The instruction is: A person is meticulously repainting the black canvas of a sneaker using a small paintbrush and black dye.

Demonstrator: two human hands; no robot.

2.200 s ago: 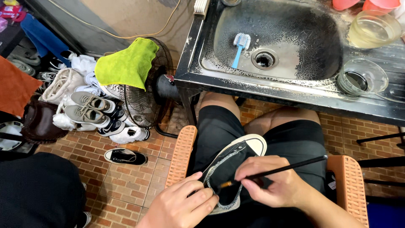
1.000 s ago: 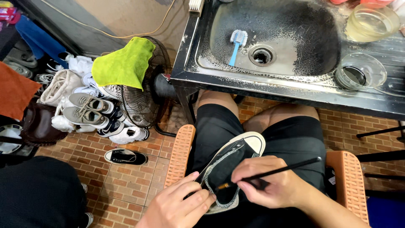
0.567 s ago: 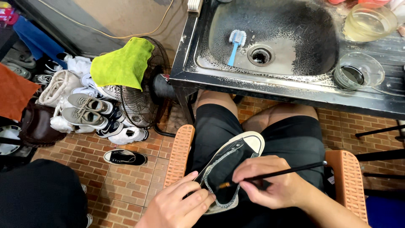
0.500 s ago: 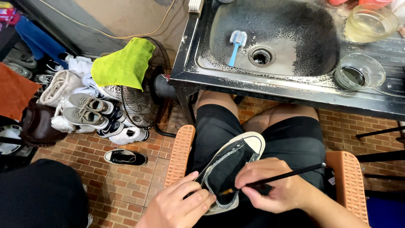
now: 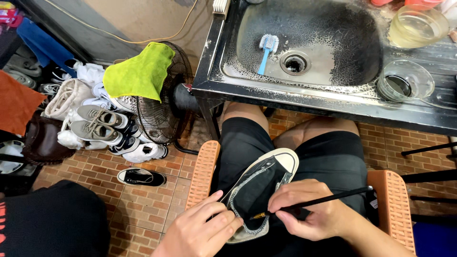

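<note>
A black canvas sneaker [image 5: 259, 188] with a white toe cap and sole lies on my lap, toe pointing away from me. My left hand [image 5: 200, 233] grips its heel end from the left. My right hand [image 5: 309, 212] holds a thin black paintbrush [image 5: 316, 202] like a pen. The brush's metal ferrule and tip rest against the side of the sneaker near its opening. I sit in black shorts on an orange plastic chair [image 5: 202, 173].
A metal sink [image 5: 304, 47] ahead holds a blue scrub brush [image 5: 265, 50]; two glass bowls [image 5: 404, 81] stand on its right. A black fan [image 5: 159, 95] draped with a green cloth [image 5: 140, 74] stands left, beside a pile of shoes [image 5: 100, 128]. One loose black shoe [image 5: 140, 177] lies on the brick floor.
My right hand has shifted the paintbrush slightly along the sneaker's side. The left hand keeps the same grip on the heel.
</note>
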